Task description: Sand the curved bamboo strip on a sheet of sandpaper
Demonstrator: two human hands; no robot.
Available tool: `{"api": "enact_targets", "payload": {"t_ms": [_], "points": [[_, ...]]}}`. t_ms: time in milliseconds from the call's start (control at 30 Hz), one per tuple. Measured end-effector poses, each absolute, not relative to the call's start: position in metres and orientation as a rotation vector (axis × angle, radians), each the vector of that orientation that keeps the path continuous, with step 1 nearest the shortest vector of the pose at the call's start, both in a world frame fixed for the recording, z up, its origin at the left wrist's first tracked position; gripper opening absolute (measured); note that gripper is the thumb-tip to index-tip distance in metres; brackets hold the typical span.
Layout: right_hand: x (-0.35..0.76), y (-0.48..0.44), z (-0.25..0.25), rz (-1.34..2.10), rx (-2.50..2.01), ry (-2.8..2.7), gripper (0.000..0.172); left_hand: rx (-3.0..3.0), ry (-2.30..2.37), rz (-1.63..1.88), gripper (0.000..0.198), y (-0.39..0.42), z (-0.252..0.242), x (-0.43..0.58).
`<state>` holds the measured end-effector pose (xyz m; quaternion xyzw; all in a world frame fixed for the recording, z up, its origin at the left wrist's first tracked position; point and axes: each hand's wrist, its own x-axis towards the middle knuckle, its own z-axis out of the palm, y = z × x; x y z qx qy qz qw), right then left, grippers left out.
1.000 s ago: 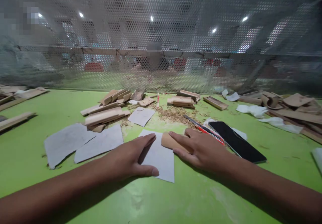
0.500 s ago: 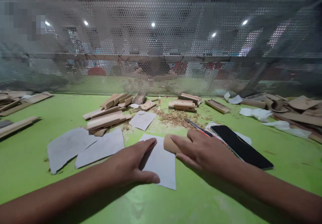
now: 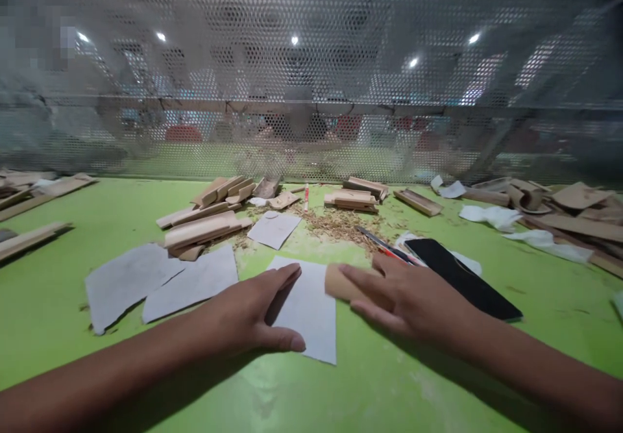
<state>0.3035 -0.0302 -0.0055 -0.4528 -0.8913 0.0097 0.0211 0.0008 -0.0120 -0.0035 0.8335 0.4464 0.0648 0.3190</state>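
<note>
My left hand rests on the left part of a white paper sheet, its thumb and fingers spread apart. To the right of that sheet, my right hand is laid over a light tan curved wooden piece, with its fingers around the piece. The left end of the piece shows beside the paper's right edge; the rest is hidden under the hand. A knife or similar tool with a red edge lies just beyond my right hand, next to a black phone.
Two white sheets lie on the green table at the left. A small sheet, wood shavings and stacked wooden pieces are farther back. Scraps lie at the right. A perforated metal screen stands behind.
My right hand and the wooden piece under it have moved slightly right, off the edge of the paper. The left hand stays on the sheet. The whole view has shifted a little.
</note>
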Motion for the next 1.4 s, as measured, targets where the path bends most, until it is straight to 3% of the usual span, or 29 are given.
{"api": "enact_targets", "payload": {"t_ms": [100,433,567,633,700,767,833,1033,1400], "points": [[0.302,-0.031,-0.004,0.18,-1.321,-2.805,0.056,2.198,1.164,0.166,0.106,-0.013,-0.003,0.0],[0.299,-0.029,-0.003,0.064,-1.469,-2.757,0.056,2.237,1.158,0.172,0.101,-0.015,-0.001,0.001],[0.301,-0.024,-0.002,0.093,-1.604,-2.552,0.067,2.229,1.118,0.212,0.103,-0.015,0.002,0.002],[0.3,-0.025,-0.001,0.2,-1.587,-2.418,0.077,2.255,1.13,0.312,0.093,-0.008,0.001,0.001],[0.297,-0.029,0.002,0.341,-1.509,-2.336,0.083,2.391,1.225,0.498,0.066,0.005,0.0,-0.003],[0.292,-0.036,0.005,0.516,-1.374,-2.353,0.081,2.519,1.366,0.561,0.04,0.018,-0.001,-0.008],[0.285,-0.045,0.006,0.662,-1.231,-2.446,0.075,2.521,1.451,0.564,0.034,0.029,-0.001,-0.014],[0.275,-0.059,-0.002,0.731,-1.104,-2.673,0.07,2.441,1.546,0.449,0.038,0.036,0.01,-0.023],[0.277,-0.06,-0.003,0.714,-1.117,-2.728,0.076,2.261,1.549,0.134,0.046,0.027,0.023,-0.023]]}}
